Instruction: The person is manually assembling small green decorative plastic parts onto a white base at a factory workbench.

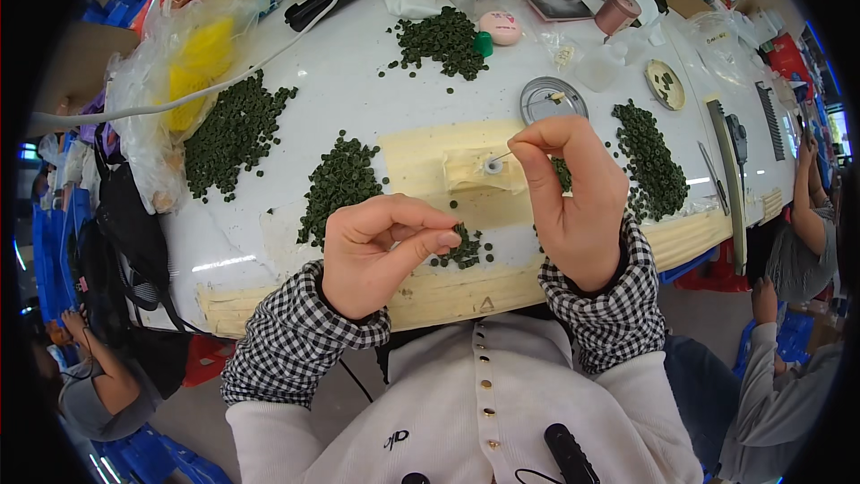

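My right hand (573,197) is closed in a pinch on a thin needle-like stick (503,158). The stick's tip reaches a small white round cup (492,167), which sits on a cream taped pad (459,181) on the table. My left hand (372,251) is also pinched, thumb against forefinger, close above a small heap of dark green disc-shaped pieces (466,255). What its fingertips hold, if anything, is too small to make out. One loose green piece lies on the pad between the hands.
Larger heaps of green pieces lie at the left (237,134), centre left (343,184), back (439,43) and right (652,161). Behind my right hand is a round metal lid (554,100). A white cable (224,85) crosses the far left. Tweezers (712,177) lie at the right; other people sit at both sides.
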`<state>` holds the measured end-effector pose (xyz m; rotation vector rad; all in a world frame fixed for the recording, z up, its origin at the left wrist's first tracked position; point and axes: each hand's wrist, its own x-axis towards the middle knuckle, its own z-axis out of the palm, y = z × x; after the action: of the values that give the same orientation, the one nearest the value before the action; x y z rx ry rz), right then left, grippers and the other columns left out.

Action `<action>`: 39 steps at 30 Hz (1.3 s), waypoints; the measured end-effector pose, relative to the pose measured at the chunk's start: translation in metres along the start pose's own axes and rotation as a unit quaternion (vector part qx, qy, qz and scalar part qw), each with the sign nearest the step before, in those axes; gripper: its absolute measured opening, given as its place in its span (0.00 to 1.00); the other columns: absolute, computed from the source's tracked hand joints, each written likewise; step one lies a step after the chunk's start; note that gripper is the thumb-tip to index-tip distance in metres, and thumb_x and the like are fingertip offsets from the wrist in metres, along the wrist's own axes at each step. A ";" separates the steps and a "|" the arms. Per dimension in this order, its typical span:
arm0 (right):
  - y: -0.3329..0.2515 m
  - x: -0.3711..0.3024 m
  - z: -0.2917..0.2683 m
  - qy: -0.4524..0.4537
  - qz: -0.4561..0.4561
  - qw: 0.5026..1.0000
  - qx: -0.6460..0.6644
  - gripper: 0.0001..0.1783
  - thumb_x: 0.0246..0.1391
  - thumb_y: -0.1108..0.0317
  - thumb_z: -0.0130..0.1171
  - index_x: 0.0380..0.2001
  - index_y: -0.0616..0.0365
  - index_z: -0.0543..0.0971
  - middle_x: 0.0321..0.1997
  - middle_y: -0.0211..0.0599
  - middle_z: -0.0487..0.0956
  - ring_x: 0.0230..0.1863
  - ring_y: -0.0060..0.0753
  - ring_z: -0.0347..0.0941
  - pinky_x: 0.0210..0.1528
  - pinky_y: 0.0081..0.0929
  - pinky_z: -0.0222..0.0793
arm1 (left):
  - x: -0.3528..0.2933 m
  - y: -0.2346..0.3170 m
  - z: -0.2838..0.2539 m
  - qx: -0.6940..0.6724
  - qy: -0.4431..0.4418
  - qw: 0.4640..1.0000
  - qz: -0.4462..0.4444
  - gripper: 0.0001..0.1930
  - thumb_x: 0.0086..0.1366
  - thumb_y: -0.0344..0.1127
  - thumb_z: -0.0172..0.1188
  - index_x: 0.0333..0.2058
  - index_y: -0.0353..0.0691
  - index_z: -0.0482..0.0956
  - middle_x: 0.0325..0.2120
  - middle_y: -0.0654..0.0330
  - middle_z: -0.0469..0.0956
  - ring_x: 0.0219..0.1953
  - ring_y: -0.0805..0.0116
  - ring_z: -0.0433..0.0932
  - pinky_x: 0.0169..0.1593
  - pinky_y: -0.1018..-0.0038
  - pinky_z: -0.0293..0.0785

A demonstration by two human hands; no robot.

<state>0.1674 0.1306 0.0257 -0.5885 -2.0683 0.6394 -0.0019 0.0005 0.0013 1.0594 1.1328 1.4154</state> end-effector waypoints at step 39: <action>-0.011 -0.041 -0.002 -0.180 0.056 0.958 0.215 0.20 0.50 0.82 0.59 0.49 0.62 0.78 0.35 0.39 0.77 0.32 0.32 0.72 0.33 0.22 0.68 | 0.001 -0.001 0.001 0.012 0.027 0.999 0.034 0.08 0.59 0.16 0.58 0.37 0.29 0.80 0.35 0.53 0.81 0.37 0.71 0.80 0.41 0.79 0.78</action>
<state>0.1880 0.0977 0.0094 -0.3520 -2.1356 1.3029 -0.0013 0.0015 0.0006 1.0922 1.1646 1.4940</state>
